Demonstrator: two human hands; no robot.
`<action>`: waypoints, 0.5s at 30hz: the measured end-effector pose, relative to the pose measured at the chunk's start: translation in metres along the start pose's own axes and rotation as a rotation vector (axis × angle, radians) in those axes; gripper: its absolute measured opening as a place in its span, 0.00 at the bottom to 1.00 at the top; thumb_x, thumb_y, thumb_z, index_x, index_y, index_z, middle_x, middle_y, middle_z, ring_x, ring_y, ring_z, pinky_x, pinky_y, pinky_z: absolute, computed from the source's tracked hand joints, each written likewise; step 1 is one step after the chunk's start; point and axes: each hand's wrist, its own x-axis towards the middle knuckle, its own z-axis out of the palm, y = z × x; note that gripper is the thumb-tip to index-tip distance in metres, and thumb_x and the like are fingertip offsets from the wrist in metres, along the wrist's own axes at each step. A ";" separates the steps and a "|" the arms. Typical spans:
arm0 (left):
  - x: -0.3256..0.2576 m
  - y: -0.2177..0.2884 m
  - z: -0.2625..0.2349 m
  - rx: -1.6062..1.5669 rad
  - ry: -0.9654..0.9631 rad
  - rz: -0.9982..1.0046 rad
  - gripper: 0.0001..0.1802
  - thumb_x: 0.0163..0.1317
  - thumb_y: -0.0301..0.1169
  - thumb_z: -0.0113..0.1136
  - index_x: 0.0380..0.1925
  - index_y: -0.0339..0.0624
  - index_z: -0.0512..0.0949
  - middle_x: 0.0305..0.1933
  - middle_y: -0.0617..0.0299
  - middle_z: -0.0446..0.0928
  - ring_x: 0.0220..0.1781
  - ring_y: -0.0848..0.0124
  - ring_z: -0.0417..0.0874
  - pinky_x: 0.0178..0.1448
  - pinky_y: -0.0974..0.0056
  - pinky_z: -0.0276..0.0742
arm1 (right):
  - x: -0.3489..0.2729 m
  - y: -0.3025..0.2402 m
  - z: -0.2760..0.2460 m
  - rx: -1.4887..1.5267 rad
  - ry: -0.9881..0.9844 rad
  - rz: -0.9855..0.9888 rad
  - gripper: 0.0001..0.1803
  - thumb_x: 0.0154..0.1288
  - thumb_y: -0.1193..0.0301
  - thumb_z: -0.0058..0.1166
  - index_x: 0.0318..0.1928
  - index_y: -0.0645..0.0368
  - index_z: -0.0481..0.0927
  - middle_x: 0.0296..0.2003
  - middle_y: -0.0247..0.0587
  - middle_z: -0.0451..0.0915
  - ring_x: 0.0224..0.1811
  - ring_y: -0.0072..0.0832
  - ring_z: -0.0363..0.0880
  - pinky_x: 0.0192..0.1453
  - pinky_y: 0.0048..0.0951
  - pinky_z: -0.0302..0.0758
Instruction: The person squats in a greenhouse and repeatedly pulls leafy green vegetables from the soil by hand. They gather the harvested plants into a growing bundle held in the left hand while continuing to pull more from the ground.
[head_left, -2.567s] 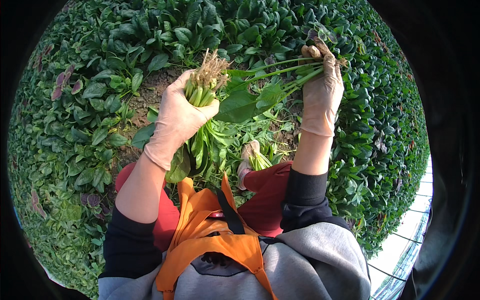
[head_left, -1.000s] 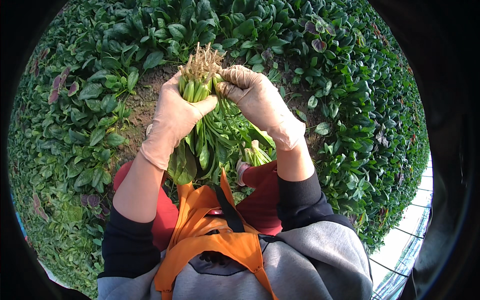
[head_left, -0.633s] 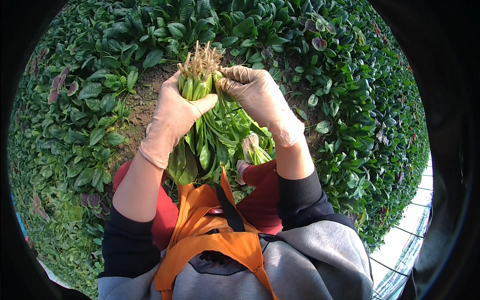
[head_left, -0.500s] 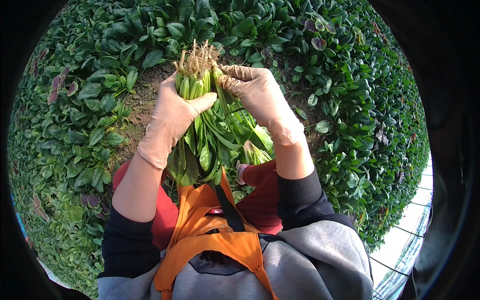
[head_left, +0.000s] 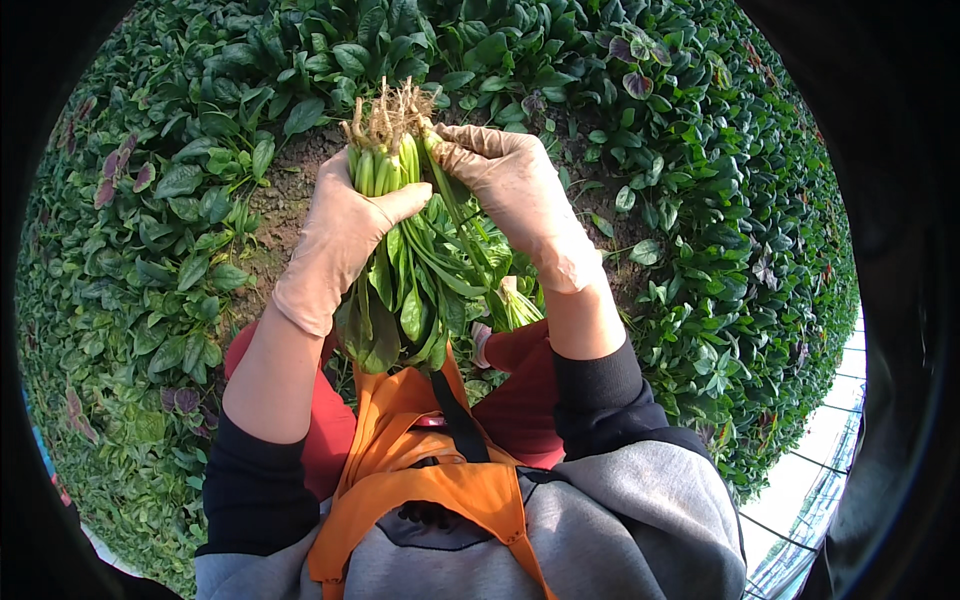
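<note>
A bunch of spinach (head_left: 388, 255) hangs upside down in front of me, pale roots at the top and leaves draping toward my lap. My left hand (head_left: 345, 225), in a thin light glove, is wrapped round its stems with the thumb laid across the front. At the bunch's right side my right hand (head_left: 505, 185), gloved too and soiled at the fingertips, pinches a spinach plant (head_left: 452, 185) just below its root. That plant's root end touches the others, and its leaves mingle with the bunch lower down.
Another spinach bunch (head_left: 515, 308) lies on the ground by my right leg. Brown soil (head_left: 285, 200) shows between dense green leafy plants (head_left: 700, 180) all around. A few purple-leaved plants (head_left: 638, 82) stand among them. My orange apron (head_left: 400, 410) covers my lap.
The plant in my right hand has tilted slightly, its stem now standing more apart from the bunch. My left hand still grips the bunch, shifted very slightly left.
</note>
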 end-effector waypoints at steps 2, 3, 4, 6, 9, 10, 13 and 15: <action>-0.001 0.000 0.001 0.005 0.006 0.006 0.22 0.51 0.26 0.73 0.47 0.36 0.79 0.42 0.62 0.83 0.41 0.72 0.82 0.50 0.67 0.77 | 0.000 0.001 0.000 0.008 -0.001 -0.004 0.16 0.69 0.70 0.59 0.51 0.68 0.82 0.37 0.36 0.86 0.36 0.14 0.78 0.44 0.19 0.77; -0.001 0.000 0.001 0.014 0.011 0.008 0.22 0.51 0.26 0.73 0.47 0.36 0.79 0.42 0.62 0.83 0.41 0.72 0.82 0.51 0.67 0.77 | 0.000 0.001 0.000 0.014 0.000 -0.005 0.16 0.69 0.70 0.59 0.51 0.68 0.82 0.37 0.36 0.86 0.36 0.14 0.78 0.44 0.19 0.77; -0.001 0.001 0.001 0.023 0.017 0.009 0.22 0.51 0.26 0.73 0.47 0.36 0.79 0.42 0.62 0.83 0.41 0.72 0.82 0.51 0.67 0.77 | 0.000 0.001 0.000 0.019 0.000 -0.005 0.16 0.69 0.70 0.59 0.51 0.68 0.82 0.37 0.36 0.86 0.36 0.14 0.78 0.44 0.19 0.77; -0.001 0.001 0.001 0.020 0.001 0.012 0.22 0.51 0.26 0.73 0.48 0.36 0.79 0.43 0.61 0.83 0.42 0.72 0.82 0.51 0.67 0.78 | 0.000 0.002 0.000 0.013 0.002 -0.009 0.16 0.69 0.70 0.59 0.52 0.68 0.82 0.37 0.36 0.86 0.36 0.14 0.78 0.44 0.19 0.77; -0.001 0.001 0.001 0.011 -0.019 0.010 0.22 0.52 0.26 0.72 0.48 0.36 0.79 0.43 0.61 0.83 0.42 0.73 0.82 0.51 0.67 0.78 | 0.001 0.003 0.000 0.012 0.005 -0.002 0.16 0.68 0.70 0.59 0.52 0.68 0.82 0.37 0.36 0.86 0.36 0.14 0.78 0.44 0.19 0.77; -0.001 0.001 0.001 0.001 -0.025 0.001 0.22 0.52 0.26 0.72 0.49 0.36 0.79 0.44 0.61 0.83 0.42 0.73 0.82 0.51 0.67 0.78 | 0.001 0.003 0.000 0.013 0.005 0.001 0.16 0.68 0.70 0.59 0.52 0.68 0.82 0.37 0.36 0.86 0.36 0.14 0.78 0.44 0.19 0.77; 0.000 0.001 0.001 -0.021 -0.039 0.028 0.22 0.53 0.26 0.72 0.48 0.36 0.79 0.43 0.62 0.83 0.42 0.73 0.82 0.51 0.67 0.78 | 0.002 0.004 -0.001 0.016 0.008 0.016 0.16 0.67 0.71 0.60 0.51 0.68 0.82 0.37 0.36 0.86 0.36 0.14 0.78 0.43 0.19 0.77; 0.000 0.000 0.002 -0.013 -0.024 0.020 0.22 0.53 0.25 0.72 0.48 0.36 0.79 0.43 0.62 0.83 0.43 0.73 0.82 0.52 0.67 0.78 | 0.003 0.004 -0.001 0.062 -0.001 0.028 0.15 0.66 0.70 0.63 0.50 0.66 0.84 0.36 0.34 0.86 0.34 0.14 0.78 0.40 0.18 0.76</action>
